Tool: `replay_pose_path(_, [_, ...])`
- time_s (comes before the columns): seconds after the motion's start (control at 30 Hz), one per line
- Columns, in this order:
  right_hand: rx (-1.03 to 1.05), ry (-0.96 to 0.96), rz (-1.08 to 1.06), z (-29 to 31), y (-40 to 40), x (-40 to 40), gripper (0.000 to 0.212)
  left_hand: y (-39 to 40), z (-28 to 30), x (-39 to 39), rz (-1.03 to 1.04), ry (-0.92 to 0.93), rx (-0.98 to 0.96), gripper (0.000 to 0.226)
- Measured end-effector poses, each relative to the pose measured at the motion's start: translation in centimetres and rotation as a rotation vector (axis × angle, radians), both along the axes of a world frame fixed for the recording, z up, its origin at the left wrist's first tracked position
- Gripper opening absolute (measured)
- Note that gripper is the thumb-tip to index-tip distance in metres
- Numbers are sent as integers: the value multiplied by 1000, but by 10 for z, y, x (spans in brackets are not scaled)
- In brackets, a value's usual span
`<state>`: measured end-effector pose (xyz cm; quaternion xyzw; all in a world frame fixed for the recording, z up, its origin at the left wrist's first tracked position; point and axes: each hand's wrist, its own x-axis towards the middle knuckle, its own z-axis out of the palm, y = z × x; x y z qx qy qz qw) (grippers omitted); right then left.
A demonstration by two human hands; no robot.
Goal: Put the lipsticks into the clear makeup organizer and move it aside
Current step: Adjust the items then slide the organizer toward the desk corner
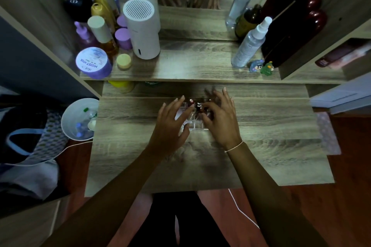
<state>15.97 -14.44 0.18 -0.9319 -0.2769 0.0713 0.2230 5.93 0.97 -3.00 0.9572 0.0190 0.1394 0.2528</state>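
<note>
The clear makeup organizer point(194, 124) stands in the middle of the wooden tabletop point(271, 126), mostly covered by my hands. Dark lipsticks point(192, 102) stand upright in its far compartments, their round tops showing between my fingers. My left hand point(170, 124) rests on the organizer's left side, thumb at its near edge and fingers spread over the top. My right hand point(219, 118) covers the right side, with thumb and forefinger pinched at a lipstick top point(199, 104). Whether that lipstick is gripped or only touched is hard to tell in the dim light.
A raised shelf point(190, 66) behind holds a white cylinder device point(142, 30), purple jars, bottles at left, and spray bottles point(251, 44) and small figurines point(261, 66) at right. A mirror stands at the back. A white bowl point(80, 118) sits off the table's left edge.
</note>
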Motion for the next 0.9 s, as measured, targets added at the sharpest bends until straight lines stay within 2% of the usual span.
replay_pose_path(0.4, [5,10,-4,3,-7,-3,30,-2,0,-1,-6,28,-11,62])
replay_pose_path(0.53, [95,-18,-24,5,-12,-8,34,-1,-2,-3,10,61,-22,63])
replay_pose_path(0.7, [271,7,-199,-8,-35,-28,62,2,-11,-13,149,144,-116,67])
replay_pose_path(0.9, [292,264,-389,-42,-66,-40,111,14,-28,-27,316,285,-278,107])
